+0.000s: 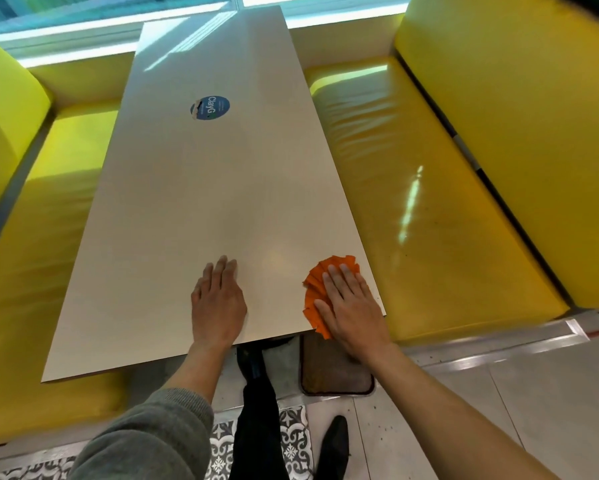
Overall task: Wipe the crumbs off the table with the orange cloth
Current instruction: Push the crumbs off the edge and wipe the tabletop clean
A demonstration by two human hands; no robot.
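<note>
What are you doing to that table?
A person is wiping the white table with an orange cloth. Their right hand presses flat on the cloth at the table's near right corner, where part of it hangs over the edge. Their left hand rests flat on the tabletop beside it. No crumbs are visible from here.

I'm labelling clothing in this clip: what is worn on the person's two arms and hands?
The left arm wears a grey knit sleeve pushed up toward the elbow, so its forearm is bare. The right arm shows no sleeve in this view. Neither the left hand nor the right hand wears gloves, rings or a watch.
</note>
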